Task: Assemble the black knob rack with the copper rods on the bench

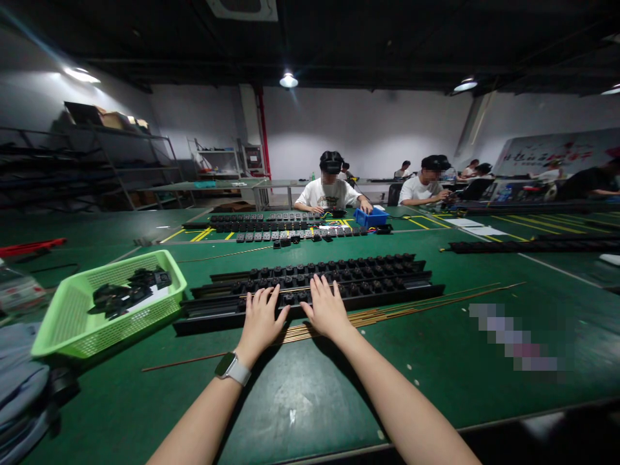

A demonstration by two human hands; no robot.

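Hands (262, 320) (327, 311) loosely spread palm-down, both touching black rails (368, 301)

**Rails (378, 299) mid-counter (290, 420), basket (126, 330) to their left**

Blocks (378, 285) sit in rows in the rails. Rods (387, 315) lie between the rails and the counter's near edge. Parts (140, 284) lie in the basket; a bottle (19, 290) stands left of it, fabric (17, 387) toward the near left corner. Beyond the rails lie strips (271, 227), with a bin (371, 217) behind their right end.
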